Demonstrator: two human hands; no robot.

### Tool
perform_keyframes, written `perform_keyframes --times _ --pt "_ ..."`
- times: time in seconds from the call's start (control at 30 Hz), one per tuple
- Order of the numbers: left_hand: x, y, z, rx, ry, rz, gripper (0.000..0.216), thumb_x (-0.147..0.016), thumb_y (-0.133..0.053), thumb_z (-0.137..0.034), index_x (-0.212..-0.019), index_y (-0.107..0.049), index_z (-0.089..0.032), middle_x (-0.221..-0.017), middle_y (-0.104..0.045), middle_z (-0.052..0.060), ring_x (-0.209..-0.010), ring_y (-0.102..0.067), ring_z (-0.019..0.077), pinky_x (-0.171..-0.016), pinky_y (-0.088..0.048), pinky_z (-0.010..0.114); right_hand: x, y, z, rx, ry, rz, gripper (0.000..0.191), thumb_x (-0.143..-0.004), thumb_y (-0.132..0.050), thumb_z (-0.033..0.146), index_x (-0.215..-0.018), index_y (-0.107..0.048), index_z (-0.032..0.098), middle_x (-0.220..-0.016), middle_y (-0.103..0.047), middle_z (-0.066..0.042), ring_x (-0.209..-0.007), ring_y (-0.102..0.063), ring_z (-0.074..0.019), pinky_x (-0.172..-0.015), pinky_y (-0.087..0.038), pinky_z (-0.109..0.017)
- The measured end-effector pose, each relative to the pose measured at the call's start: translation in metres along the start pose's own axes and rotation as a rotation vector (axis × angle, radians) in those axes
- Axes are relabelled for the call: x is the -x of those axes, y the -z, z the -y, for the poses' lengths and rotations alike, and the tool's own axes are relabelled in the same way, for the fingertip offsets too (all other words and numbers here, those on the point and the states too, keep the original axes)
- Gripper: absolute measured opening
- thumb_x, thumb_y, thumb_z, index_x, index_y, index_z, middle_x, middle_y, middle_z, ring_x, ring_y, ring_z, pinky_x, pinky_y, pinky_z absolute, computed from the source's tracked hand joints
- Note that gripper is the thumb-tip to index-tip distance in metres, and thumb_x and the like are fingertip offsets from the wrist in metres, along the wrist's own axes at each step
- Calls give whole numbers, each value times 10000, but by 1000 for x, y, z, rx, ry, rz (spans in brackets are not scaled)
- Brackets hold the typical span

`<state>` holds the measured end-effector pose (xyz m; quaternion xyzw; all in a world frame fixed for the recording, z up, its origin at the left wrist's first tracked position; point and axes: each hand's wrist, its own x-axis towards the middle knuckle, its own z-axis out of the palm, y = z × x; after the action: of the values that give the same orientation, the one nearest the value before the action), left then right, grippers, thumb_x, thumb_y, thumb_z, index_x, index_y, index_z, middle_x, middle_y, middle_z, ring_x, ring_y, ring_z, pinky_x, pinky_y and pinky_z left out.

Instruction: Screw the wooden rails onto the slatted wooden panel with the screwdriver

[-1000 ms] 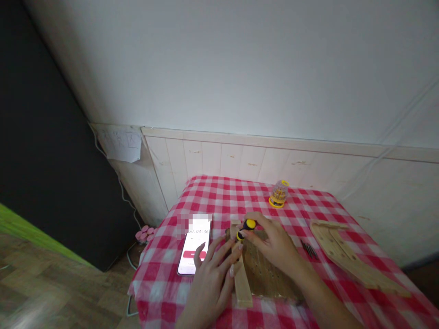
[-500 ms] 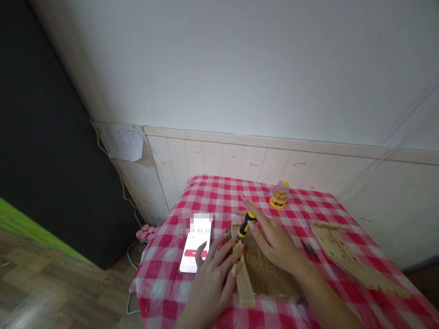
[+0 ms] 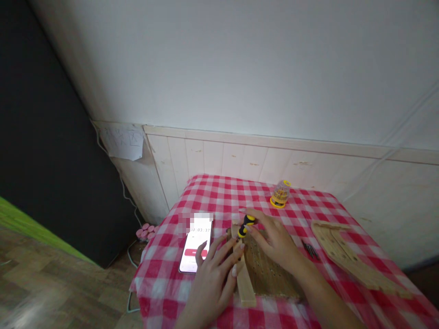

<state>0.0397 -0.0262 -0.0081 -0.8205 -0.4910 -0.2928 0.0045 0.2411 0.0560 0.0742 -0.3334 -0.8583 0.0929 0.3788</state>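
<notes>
My right hand (image 3: 274, 240) is closed round the black-and-yellow handle of a small screwdriver (image 3: 246, 225), which stands over the far end of a pale wooden strip (image 3: 244, 278). The strip lies along the left edge of a brown wooden board with rows of holes (image 3: 269, 274). My left hand (image 3: 214, 278) rests with its fingers spread, the fingertips pressing on the strip just below the screwdriver.
A phone (image 3: 197, 244) with a lit timer screen lies left of the board on the red-and-white checked tablecloth (image 3: 219, 196). A yellow bit holder (image 3: 280, 193) stands at the back. Dark loose bits (image 3: 310, 250) and curved wooden panels (image 3: 350, 258) lie to the right. The wall is close behind.
My right hand's fingers stretched out over the screwdriver handle half a second ago and have curled round it again. My left hand and the strip have stayed put.
</notes>
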Motion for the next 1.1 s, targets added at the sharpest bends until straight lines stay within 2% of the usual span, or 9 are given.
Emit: perform_keyframes --times 0.13,0.33,0.4,0.53,0.73,1.1 --pt "0 1 0 3 2 10 592 -1003 -438 -89 -1522 -500 -367 -1530 -585 -50 -1440 -460 240 -1152 -225 445 0 1 1 -8 -8 -11 267 -1056 -502 316 -1250 -666 235 -1086 -825 -101 -947 -801 -260 -805 -640 -368" --pt "0 1 -1 25 24 -14 563 -1004 -433 -89 -1482 -553 -363 -1515 -602 -40 -1434 -473 235 -1164 -223 444 -2 11 2 -33 51 64 405 -1070 -454 276 -1456 -573 297 -1347 -737 -88 -1199 -724 -246 -965 -606 -400" --pt "0 1 -1 25 26 -8 565 -1005 -437 -94 -1493 -546 -357 -1515 -603 -27 -1425 -483 243 -1167 -235 448 -3 13 1 -49 69 71 432 -1070 -432 245 -1479 -560 303 -1364 -728 -82 -1215 -715 -235 -984 -600 -392" --pt "0 2 -1 15 20 15 574 -1005 -452 -105 -1517 -517 -356 -1530 -589 -19 -1429 -478 254 -1170 -242 455 -3 13 1 -84 13 61 386 -1046 -481 237 -1387 -653 296 -1251 -785 -80 -1091 -768 -236 -917 -629 -372" --pt "-1 3 -2 21 21 16 569 -1008 -448 -98 -1503 -536 -365 -1527 -590 -26 -1429 -478 254 -1169 -247 460 -4 12 4 -121 -83 12 284 -1022 -544 288 -1221 -746 294 -1135 -820 -74 -1016 -785 -252 -898 -637 -395" --pt "0 2 -1 16 22 22 586 -1032 -441 -120 -1561 -457 -373 -1540 -577 -23 -1428 -472 267 -1167 -262 475 -1 7 7 -226 -148 -59 221 -981 -637 440 -1084 -701 255 -981 -786 -63 -868 -748 -228 -793 -632 -360"
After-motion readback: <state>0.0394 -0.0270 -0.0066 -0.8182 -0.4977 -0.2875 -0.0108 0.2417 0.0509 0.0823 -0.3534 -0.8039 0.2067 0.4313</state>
